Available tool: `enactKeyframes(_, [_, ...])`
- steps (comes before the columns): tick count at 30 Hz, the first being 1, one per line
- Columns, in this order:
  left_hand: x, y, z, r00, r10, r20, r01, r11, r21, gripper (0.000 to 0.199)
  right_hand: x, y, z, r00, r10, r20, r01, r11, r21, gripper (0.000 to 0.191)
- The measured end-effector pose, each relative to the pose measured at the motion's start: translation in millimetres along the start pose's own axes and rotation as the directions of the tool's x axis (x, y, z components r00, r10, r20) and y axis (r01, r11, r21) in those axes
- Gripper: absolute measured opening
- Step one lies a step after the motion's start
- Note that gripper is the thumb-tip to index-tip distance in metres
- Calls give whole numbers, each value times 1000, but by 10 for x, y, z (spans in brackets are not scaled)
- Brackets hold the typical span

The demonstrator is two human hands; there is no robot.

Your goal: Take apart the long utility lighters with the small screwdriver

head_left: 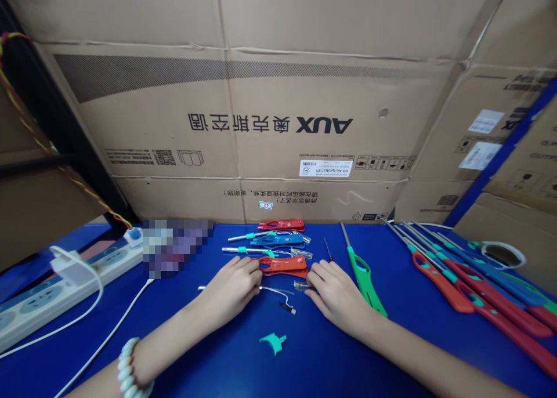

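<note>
The left hand (238, 282) is resting palm-down on the blue surface (204, 357), fingers curling in beside the left end of the orange-red lighter shell (285, 266); its grip is hiding under the knuckles, so I cannot tell what it is pinching, though a metal tube (201, 288) is poking out past the wrist; the right hand (331, 290) appears to be pinching a small metal fitting (300, 285) between thumb and fingers, just below the right end of that shell; between the hands a white wire (279, 292) is running to a small black part (286, 307); a teal plastic piece (274, 343) is lying alone nearer the person; beyond the orange-red shell, a blue lighter shell (278, 241) and a red lighter shell (282, 225) are lying in a stack of rows; a thin screwdriver (327, 249) and a green gas lighter (364, 279) are lying near the right hand.

The thin wire is probably the weak point; if either hand were dragging its part sideways, the wire could be snagging or tearing loose; the fitting is looking small and smooth, so a loose pinch could be letting it roll; the teal piece is lying near both forearms, where a sweeping wrist could be knocking it away.
</note>
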State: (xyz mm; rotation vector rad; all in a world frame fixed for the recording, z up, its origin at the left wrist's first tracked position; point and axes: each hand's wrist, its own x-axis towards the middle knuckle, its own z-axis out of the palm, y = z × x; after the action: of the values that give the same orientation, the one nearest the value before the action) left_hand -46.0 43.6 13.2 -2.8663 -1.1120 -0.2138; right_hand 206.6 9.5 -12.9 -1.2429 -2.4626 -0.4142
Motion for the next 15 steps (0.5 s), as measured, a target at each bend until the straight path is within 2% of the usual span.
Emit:
enactKeyframes(4, [81, -19, 106, 995, 57, -79, -46, 991, 128, 17, 17, 21, 14, 1000, 4, 17, -3, 1000, -20, 6])
enactKeyframes(7, [64, -29, 116, 992, 45, -117, -29, 991, 133, 14, 26, 39, 9, 1000, 6, 16, -6, 999, -31, 5])
enactKeyframes(10, [-11, 38, 36, 992, 68, -110, -76, 995, -71, 11, 32, 59, -29, 1000, 11, -16, -11, 1000, -23, 5])
enactKeyframes(13, [-84, 170, -60, 968, 249, 22, -222, 897, -382, 35, 40, 98, -85, 998, 21, -64, -22, 1000, -21, 11])
enactKeyframes(15, [-108, 245, -87, 944, 321, 69, -257, 852, -456, 37, 47, 143, -122, 995, 33, -94, -35, 999, -28, 13])
